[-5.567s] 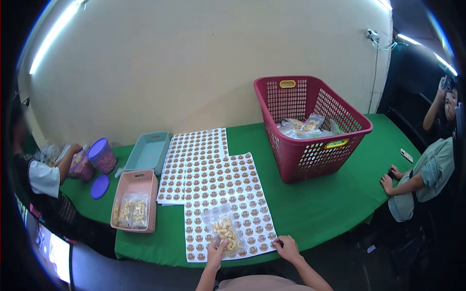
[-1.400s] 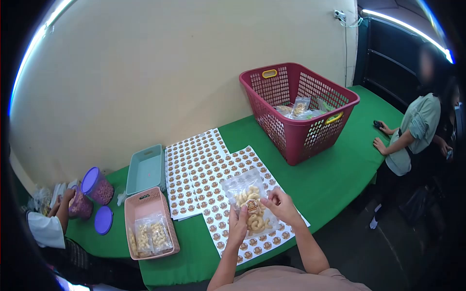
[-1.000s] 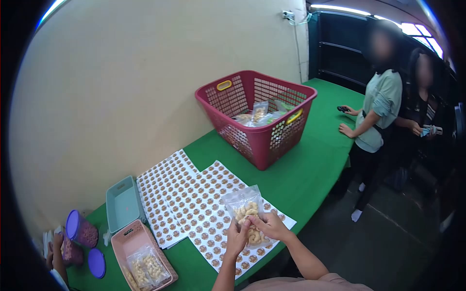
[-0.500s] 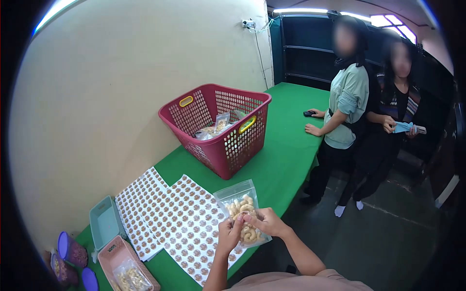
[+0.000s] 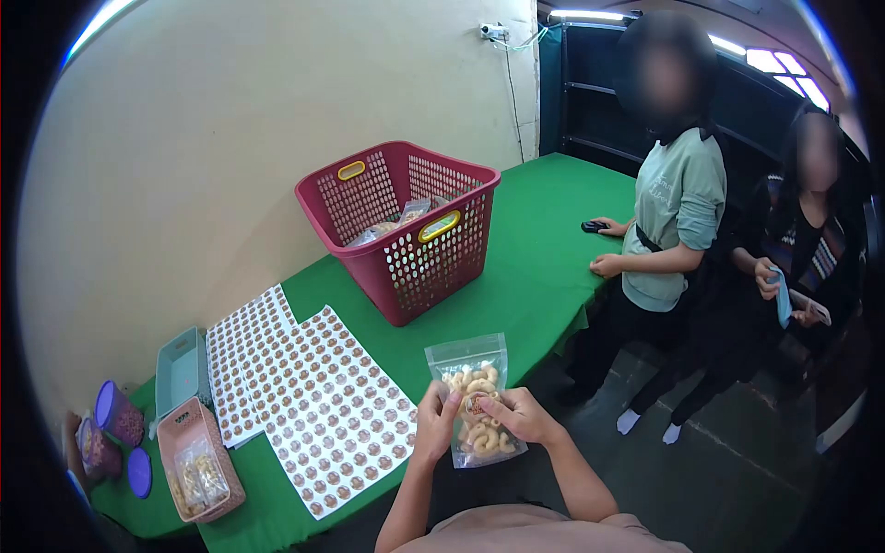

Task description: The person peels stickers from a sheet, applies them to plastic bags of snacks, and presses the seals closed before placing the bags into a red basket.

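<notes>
The table (image 5: 539, 249) was covered with green cloth | magenta basket (image 5: 383, 267) stood on it | left of basket and nearer, sticker sheets (image 5: 341, 415) lay overlapped | farther left of basket were teal tray (image 5: 187, 370), pink tray (image 5: 180, 429), two tubs (image 5: 122, 422), loose purple lid (image 5: 139, 473) | right of basket, co-worker's hand (image 5: 613, 226) rested at small black device (image 5: 593, 227)

On my feed, the right hand's (image 5: 524, 417) thumb covers part of the round label (image 5: 476, 403) on the clear bag (image 5: 485, 444), and I can't read what shows. The left hand's (image 5: 433, 419) fingers slip out of my sight behind the bag. I find the print on the sticker sheets (image 5: 343, 419) too small to make out. Mesh walls partly hide the packets (image 5: 415, 211) in the red basket (image 5: 406, 292) from me. Two faces at the right are blurred, a co-worker's arm (image 5: 72, 439) fades into the dark left border, and the bottom edge cuts off the beige shirt (image 5: 525, 533).
</notes>
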Demonstrator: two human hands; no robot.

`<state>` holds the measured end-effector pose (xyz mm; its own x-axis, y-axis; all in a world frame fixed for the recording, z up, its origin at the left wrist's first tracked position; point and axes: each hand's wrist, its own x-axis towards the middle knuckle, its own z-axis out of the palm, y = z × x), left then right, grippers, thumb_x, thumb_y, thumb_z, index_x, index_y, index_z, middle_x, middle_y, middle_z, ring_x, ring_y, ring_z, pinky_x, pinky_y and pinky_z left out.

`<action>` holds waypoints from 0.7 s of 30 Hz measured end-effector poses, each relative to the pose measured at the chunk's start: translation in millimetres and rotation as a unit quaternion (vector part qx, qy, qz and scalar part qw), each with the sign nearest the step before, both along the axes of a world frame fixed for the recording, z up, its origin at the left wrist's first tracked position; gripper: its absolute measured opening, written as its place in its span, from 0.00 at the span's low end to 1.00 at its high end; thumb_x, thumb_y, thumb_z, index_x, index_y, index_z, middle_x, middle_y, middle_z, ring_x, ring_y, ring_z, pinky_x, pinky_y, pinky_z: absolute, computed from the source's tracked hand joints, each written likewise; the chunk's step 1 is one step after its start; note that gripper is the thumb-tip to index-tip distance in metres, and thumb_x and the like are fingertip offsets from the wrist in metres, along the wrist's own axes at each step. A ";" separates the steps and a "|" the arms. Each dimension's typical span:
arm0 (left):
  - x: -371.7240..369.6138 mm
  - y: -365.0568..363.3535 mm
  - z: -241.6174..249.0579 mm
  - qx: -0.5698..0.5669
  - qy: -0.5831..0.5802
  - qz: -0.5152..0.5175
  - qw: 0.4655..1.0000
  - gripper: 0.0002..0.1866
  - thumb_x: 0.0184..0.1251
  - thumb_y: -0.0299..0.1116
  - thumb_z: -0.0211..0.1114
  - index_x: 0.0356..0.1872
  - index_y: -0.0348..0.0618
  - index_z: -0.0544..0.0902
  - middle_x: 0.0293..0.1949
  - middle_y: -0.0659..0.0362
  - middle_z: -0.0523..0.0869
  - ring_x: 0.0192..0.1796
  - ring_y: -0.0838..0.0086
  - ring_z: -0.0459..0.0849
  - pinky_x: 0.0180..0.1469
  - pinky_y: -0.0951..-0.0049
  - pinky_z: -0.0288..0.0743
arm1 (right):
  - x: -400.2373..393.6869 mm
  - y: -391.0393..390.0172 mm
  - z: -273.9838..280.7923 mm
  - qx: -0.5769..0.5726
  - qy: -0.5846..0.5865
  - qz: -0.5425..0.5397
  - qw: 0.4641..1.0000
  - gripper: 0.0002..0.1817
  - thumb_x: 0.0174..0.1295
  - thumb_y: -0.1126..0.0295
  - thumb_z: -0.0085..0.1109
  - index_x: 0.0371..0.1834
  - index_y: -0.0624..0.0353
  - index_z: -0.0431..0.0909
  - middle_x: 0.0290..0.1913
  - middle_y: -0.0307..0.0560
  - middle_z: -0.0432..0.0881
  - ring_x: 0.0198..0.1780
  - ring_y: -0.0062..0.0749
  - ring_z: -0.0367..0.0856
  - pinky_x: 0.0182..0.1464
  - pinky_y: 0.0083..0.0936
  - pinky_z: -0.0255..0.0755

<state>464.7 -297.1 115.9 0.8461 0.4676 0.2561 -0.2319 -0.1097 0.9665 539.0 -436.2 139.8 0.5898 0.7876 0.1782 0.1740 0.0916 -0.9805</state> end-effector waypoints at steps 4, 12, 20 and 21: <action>19.0 -26.0 19.1 -0.146 -0.080 0.027 0.986 0.14 0.61 0.37 0.56 0.39 0.35 0.76 0.29 0.59 0.79 0.33 0.81 0.74 0.37 0.81 0.68 | 6.6 -25.2 -3.3 -0.060 0.018 0.028 0.998 0.19 0.58 0.58 0.53 0.36 0.69 0.76 0.29 0.41 0.79 0.31 0.16 0.73 0.33 0.17 0.69; 35.9 -43.3 9.1 -0.165 -0.019 0.032 0.986 0.10 0.57 0.32 0.61 0.33 0.33 0.78 0.28 0.59 0.81 0.30 0.81 0.77 0.35 0.82 0.71 | 16.6 -37.6 -27.1 -0.034 0.093 0.028 0.995 0.27 0.48 0.60 0.64 0.46 0.66 0.69 0.40 0.45 0.76 0.40 0.22 0.75 0.44 0.19 0.69; 46.8 -30.2 -4.8 -0.138 0.013 0.007 0.990 0.09 0.59 0.31 0.59 0.32 0.32 0.77 0.28 0.59 0.81 0.28 0.83 0.77 0.30 0.85 0.71 | 42.8 1.6 -35.5 0.121 0.167 0.006 0.978 0.18 0.59 0.69 0.50 0.50 0.67 0.69 0.44 0.46 0.76 0.43 0.22 0.74 0.46 0.18 0.69; 50.3 -27.2 -6.3 -0.152 -0.004 -0.001 0.988 0.10 0.58 0.30 0.60 0.33 0.31 0.78 0.28 0.59 0.81 0.29 0.83 0.77 0.31 0.85 0.71 | 45.1 6.6 -36.3 0.122 0.171 0.005 0.978 0.18 0.59 0.69 0.50 0.50 0.67 0.69 0.44 0.46 0.76 0.43 0.22 0.74 0.46 0.18 0.69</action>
